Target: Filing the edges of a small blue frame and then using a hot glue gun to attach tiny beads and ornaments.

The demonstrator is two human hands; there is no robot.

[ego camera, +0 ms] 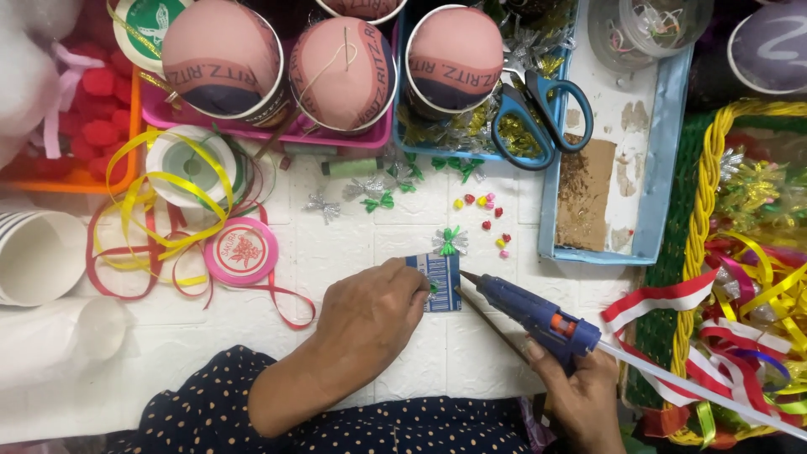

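Your left hand (367, 313) presses down on a small blue card (443, 282) near the front middle of the white table (420, 353) — fingers curled together, tips pinning the card's left edge, with a bit of green ribbon showing just under them. Your right hand (586, 397) grips a blue glue gun (530, 313), fingers wrapped tight round the handle, and the nozzle sits right at the card's right edge, touching or almost touching; you cannot tell which. A thin stick runs just below the gun's barrel, angled the same way.

Just behind the card lies a silver-and-green bow (450, 241), and a scatter of small coloured beads (483, 214) spreads behind that. More little bows (378, 195) lie further back, towards the trays. Off to the left, a pink ribbon spool (241, 251) sits among loops of yellow and red ribbon (143, 244), with white paper cups (38, 256) at the table's left edge.

Along the back edge, pink-covered cups (340, 71) stand in a pink tray and a blue one, and blue-handled scissors (538, 113) rest across the blue tray's rim. At the right edge, a woven basket (702, 210) holds a tangle of shiny ribbons — red-and-white strips spill over its rim beside your right hand.
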